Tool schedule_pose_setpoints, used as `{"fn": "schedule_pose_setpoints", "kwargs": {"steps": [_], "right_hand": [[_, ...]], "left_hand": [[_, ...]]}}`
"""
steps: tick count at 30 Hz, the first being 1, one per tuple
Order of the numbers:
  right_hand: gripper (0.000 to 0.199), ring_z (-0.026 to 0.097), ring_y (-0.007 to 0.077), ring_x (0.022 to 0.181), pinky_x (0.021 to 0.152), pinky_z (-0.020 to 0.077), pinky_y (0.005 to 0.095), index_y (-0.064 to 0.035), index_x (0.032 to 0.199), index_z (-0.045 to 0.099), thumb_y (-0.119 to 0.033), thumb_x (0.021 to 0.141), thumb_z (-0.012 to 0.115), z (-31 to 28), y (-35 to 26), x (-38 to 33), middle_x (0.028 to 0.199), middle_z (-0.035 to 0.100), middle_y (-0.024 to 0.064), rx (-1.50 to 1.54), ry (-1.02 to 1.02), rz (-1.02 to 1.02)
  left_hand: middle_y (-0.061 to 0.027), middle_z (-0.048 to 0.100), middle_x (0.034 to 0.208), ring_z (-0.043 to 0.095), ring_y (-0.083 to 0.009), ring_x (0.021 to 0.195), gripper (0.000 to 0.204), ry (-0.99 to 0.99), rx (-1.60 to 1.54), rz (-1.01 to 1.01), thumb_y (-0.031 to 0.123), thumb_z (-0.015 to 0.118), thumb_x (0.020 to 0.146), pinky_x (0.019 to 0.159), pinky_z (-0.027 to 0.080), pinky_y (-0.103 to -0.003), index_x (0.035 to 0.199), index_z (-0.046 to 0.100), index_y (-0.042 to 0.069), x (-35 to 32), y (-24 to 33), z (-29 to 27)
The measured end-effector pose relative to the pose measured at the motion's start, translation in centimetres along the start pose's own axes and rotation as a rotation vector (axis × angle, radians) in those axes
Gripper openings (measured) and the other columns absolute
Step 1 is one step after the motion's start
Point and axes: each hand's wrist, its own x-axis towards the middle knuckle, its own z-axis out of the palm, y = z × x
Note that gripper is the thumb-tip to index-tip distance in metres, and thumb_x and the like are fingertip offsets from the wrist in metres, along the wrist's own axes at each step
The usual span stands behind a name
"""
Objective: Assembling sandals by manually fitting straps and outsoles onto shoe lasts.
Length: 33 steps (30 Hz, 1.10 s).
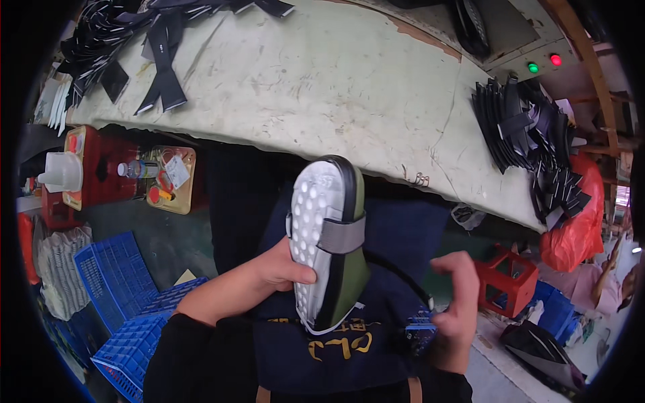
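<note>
My left hand is closed around the side of a shoe, thumb pressed on its underside. The shoe stands toe-up in front of my apron, showing a silver bottom with rows of pale round dots. Its side is green with a black edge, and a grey band wraps across it. From behind the shoe a thin black strap or cord runs right and down. Near its end is my right hand, thumb and forefinger curved apart with nothing seen between them.
Ahead lies a scuffed pale worktable, with black strips heaped at its left and right ends. Blue crates stand at left, below trays holding a bottle. A red stool and red bag are at right.
</note>
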Motion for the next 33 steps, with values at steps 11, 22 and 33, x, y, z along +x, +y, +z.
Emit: {"fn": "schedule_pose_setpoints", "kwargs": {"steps": [11, 22, 33], "right_hand": [[0.031, 0.048, 0.0285, 0.057, 0.053, 0.0353, 0.0403, -0.0034, 0.068, 0.050, -0.019, 0.082, 0.072, 0.0, -0.5, 1.1, 0.064, 0.045, 0.0108, -0.043, -0.328, -0.173], [0.030, 0.048, 0.0172, 0.044, 0.041, 0.0367, 0.0299, -0.0118, 0.066, 0.050, -0.011, 0.074, 0.079, 7.3, -5.6, -0.8, 0.059, 0.043, 0.0017, 0.046, -0.503, -0.527], [0.027, 0.050, 0.0198, 0.045, 0.043, 0.0405, 0.0329, -0.0100, 0.068, 0.049, -0.012, 0.076, 0.075, 7.7, -7.4, -1.1, 0.059, 0.045, 0.0024, -0.234, -0.600, -0.572]], "left_hand": [[-0.0081, 0.057, 0.140, 0.053, -0.0184, 0.130, 0.092, 0.068, 0.360, 0.157, 0.010, 0.090, 0.070, 0.110, 0.042, -0.037, 0.149, 0.042, 0.004, 0.5, 0.8, 2.1], [-0.0064, 0.054, 0.143, 0.050, -0.0170, 0.131, 0.096, 0.252, 0.315, 0.108, 0.011, 0.089, 0.070, 0.111, 0.040, -0.034, 0.151, 0.037, 0.004, -0.8, 0.3, 4.7], [-0.0065, 0.061, 0.134, 0.055, -0.0146, 0.124, 0.078, 0.329, 0.317, 0.188, 0.012, 0.086, 0.075, 0.107, 0.044, -0.033, 0.143, 0.050, 0.003, -1.0, -0.7, 4.6]]}}
